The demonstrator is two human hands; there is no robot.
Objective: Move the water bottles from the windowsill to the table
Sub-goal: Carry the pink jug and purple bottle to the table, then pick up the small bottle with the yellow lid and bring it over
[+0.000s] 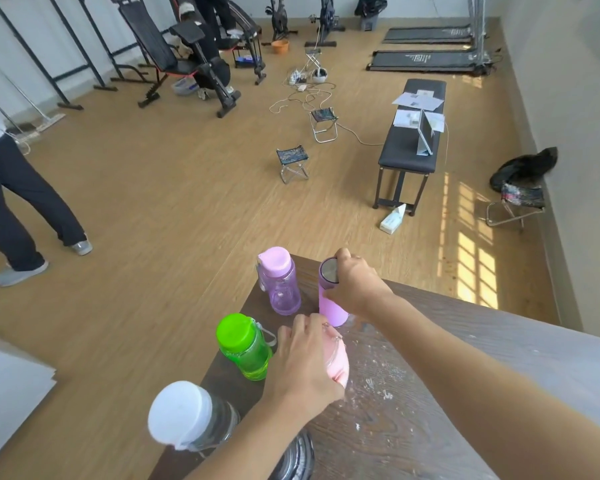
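On the dark wooden table [413, 393] stand several water bottles. My right hand [357, 284] grips a purple-pink flask [329, 306] with a metal lid, upright at the table's far corner. My left hand [305, 358] is closed over the top of a pale pink bottle [338, 365], which stands on the table. A clear purple bottle [280, 282] with a pink cap stands at the far left corner. A green bottle [245, 346] stands at the left edge. A clear bottle with a white cap [187, 415] is nearest me. Another dark bottle [297, 459] is partly hidden under my left arm.
The table's left edge drops to a wooden floor. A person's legs [18, 209] stand at the left. A black bench [411, 140] with papers, small folding stools [291, 162] and gym machines fill the room beyond. A wall runs along the right.
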